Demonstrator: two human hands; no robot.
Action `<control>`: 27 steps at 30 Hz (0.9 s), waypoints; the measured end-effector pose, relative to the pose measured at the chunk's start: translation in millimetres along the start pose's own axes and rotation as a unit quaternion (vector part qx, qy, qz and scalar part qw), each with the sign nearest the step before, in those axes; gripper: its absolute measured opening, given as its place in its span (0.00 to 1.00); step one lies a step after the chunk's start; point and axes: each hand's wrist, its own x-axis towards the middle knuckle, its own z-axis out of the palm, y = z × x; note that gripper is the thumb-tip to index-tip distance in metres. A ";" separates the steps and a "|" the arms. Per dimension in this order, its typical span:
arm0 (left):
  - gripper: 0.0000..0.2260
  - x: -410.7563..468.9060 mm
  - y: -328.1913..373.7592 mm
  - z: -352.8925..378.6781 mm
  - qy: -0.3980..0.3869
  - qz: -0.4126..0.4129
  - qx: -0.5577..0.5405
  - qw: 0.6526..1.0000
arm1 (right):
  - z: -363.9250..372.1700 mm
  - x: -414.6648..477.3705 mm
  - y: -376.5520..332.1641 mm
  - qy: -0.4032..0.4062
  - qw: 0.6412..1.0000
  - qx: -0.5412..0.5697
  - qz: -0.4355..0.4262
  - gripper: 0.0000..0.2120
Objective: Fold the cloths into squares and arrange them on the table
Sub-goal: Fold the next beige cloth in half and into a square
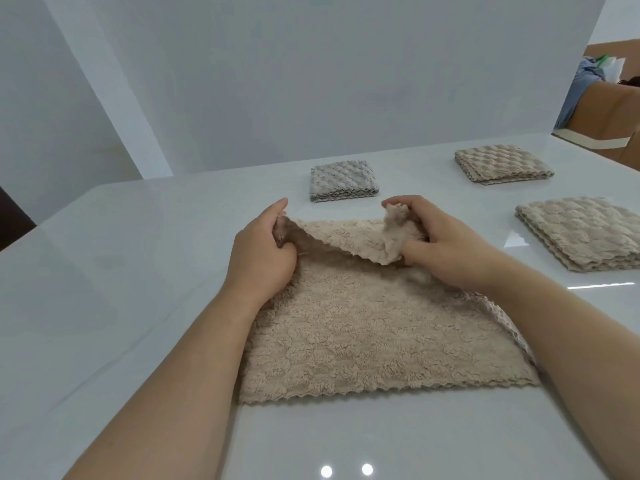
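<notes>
A beige fleece cloth (374, 337) lies spread on the white table (121, 271) directly before the person, its scalloped near edge closest to the body and its far edge lifted. The left hand (263, 251) grips the far-left corner, fingers curled round bunched fabric; the right hand (440, 244) pinches the far-right corner, thumb and fingers closed on a raised flap. Both corners stand clear of the table — the cloth between them sags back onto the flat portion.

Three folded squares are already set out: a grey folded cloth (343, 181) beyond the hands, a tan folded cloth (502, 164) at far right, a beige folded cloth (581, 233) at near right, all well apart from the working piece.

Assessment: the first fold is under way. The held edge runs left to right, level with both hands, and the free near edge lies toward the body, so the fold should travel toward the person, both hands sharing the load equally. Risk: uneven pull would skew the corners.
</notes>
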 end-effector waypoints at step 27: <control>0.16 -7.1 10.8 -17.4 -0.275 0.020 0.010 0.961 | 2.5 -3.4 -2.5 -0.001 0.987 -0.058 -0.150 0.19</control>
